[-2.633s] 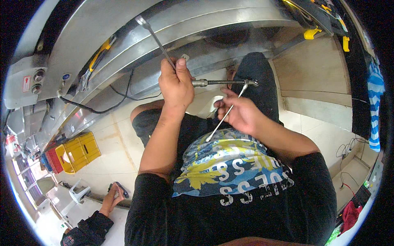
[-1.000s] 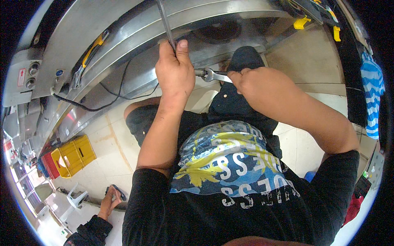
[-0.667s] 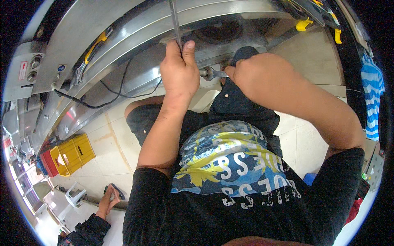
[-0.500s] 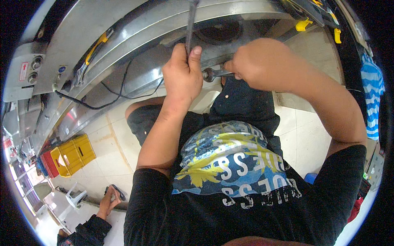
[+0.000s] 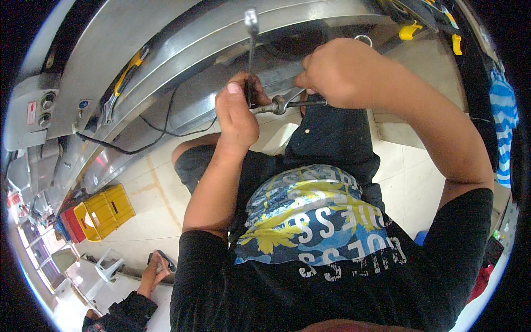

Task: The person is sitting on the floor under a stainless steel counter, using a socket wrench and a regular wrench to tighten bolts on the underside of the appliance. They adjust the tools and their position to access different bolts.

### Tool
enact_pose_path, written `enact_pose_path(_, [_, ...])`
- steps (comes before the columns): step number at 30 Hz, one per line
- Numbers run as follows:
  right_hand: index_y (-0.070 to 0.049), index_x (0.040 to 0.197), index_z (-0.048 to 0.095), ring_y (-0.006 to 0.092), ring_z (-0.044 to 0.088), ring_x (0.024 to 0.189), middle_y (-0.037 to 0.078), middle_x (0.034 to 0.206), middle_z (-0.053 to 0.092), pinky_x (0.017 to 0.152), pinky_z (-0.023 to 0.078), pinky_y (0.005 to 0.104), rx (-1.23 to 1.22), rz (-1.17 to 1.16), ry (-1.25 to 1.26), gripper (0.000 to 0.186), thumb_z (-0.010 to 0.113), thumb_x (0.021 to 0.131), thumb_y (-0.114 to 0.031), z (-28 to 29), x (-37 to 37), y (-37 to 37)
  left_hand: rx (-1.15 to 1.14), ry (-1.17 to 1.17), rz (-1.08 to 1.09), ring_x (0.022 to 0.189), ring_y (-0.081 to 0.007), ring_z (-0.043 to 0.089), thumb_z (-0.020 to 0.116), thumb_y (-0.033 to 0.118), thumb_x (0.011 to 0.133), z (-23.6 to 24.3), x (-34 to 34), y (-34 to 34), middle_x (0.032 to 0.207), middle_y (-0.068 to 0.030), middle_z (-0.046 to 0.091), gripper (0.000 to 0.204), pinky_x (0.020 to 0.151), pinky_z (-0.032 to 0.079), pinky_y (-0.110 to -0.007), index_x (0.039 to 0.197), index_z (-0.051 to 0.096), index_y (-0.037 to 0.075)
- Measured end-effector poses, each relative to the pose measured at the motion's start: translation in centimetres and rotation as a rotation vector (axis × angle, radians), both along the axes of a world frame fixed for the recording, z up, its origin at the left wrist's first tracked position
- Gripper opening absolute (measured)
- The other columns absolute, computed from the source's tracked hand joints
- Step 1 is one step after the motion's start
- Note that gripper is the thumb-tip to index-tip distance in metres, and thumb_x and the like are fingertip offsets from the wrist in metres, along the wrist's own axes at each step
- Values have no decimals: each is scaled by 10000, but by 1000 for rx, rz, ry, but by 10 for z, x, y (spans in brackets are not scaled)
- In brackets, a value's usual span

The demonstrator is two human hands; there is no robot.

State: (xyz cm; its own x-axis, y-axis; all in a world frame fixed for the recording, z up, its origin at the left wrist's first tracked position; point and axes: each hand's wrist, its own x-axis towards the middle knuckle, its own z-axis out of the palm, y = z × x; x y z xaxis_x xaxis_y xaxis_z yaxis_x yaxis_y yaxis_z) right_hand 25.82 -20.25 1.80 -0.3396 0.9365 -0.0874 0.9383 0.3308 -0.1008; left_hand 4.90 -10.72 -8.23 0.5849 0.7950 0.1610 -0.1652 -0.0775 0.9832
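Fingers of the left hand (image 5: 237, 113) wrap the foot of the upright wrench (image 5: 251, 55); right hand (image 5: 338, 74) grips the second wrench (image 5: 292, 94), forked end on the rod (image 5: 310, 103) fitting (image 5: 265, 109), between both hands. I'd brace the left, seat the fork fully, square to the flats, and load it smoothly.

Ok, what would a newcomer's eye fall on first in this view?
Likely the hands, upper centre: the left hand grips a long metal tool pointing toward the picture's top, and the right hand holds a wrench at a metal fitting. Next, the patterned shirt below them, the yellow crate at lower left and the blue-and-white striped cloth at far right.
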Motion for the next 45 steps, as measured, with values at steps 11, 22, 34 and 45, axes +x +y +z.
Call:
enact_pose_path(11, [-103,1002,751,340,720,834,148,863,715,733,584,453,-76,-68,-81,240,590,849,-194,5,-8,-8,103,103,72,624,-140,519,415,417,1055,7,1,-4,715,-56,576,520,581,406,-298,876,640,-15])
enact_pose_path(22, [-88,831,761,359,724,803,154,808,721,714,590,475,-71,-74,-58,195,658,759,-237,3,-6,1,473,123,193,587,-222,587,545,274,1017,-11,5,-2,673,-116,606,362,568,456,-338,898,670,-45])
enact_pose_path(34, [-126,900,774,360,711,903,141,898,728,797,579,472,-130,54,-21,252,701,825,-356,-2,10,33,712,199,184,613,-335,635,621,179,965,-6,5,2,729,-178,656,225,582,499,-395,903,684,-28])
enact_pose_path(45, [-164,969,740,387,702,852,134,835,718,745,563,521,-281,-19,-109,246,652,884,-377,-14,17,34,1016,197,-67,603,-313,627,770,193,793,3,17,-19,690,-118,627,177,583,511,-419,803,657,57])
